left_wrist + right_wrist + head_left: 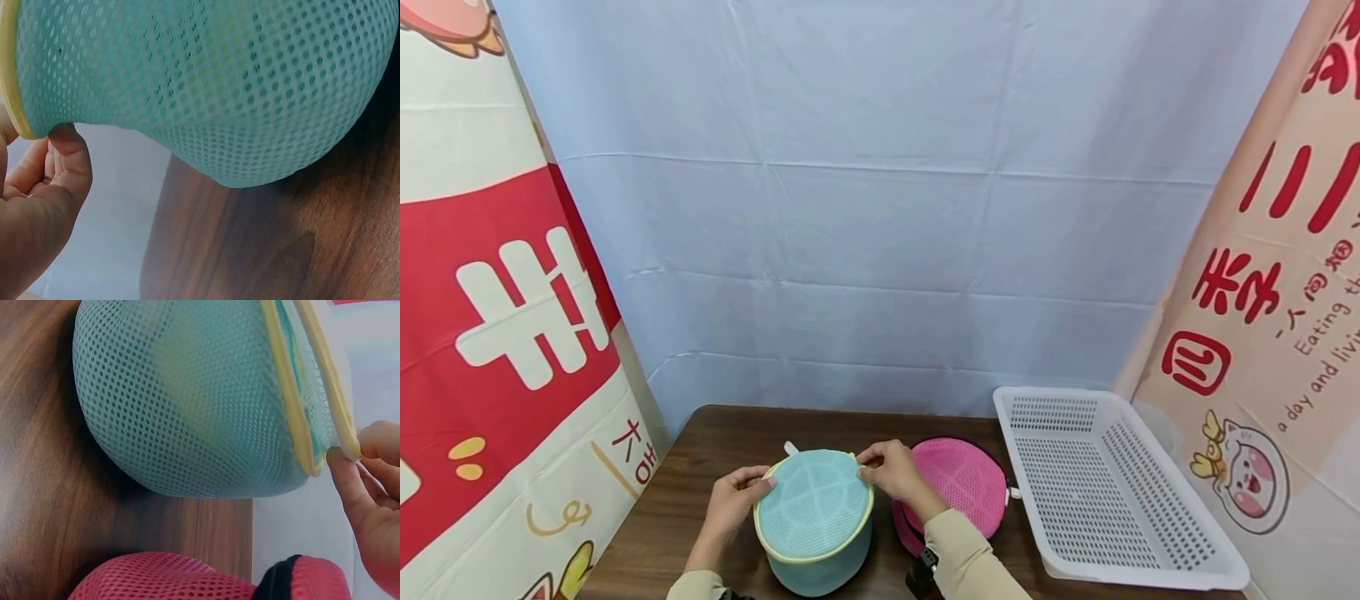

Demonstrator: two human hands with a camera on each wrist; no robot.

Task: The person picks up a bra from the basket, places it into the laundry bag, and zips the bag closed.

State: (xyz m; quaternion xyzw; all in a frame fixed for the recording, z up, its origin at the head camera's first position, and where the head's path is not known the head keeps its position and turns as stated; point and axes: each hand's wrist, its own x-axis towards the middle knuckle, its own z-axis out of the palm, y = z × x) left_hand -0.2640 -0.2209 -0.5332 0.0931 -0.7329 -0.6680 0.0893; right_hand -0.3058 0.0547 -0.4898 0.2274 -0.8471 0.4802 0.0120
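Observation:
A round light-blue mesh laundry bag with yellow trim stands upright on the brown table. My left hand pinches its yellow rim at the left; the left wrist view shows thumb and fingers at that edge. On the far right side, my right hand pinches the edge of the bag's lid. In the right wrist view a gap parts the lid's yellow border from the body's rim. Something yellowish shows faintly through the mesh. A small white tag sticks out behind the bag.
A pink mesh bag with black trim and a white tag lies right of the blue one, partly under my right forearm. A white perforated plastic basket stands at the right of the table. Cloth curtains hang behind and at both sides.

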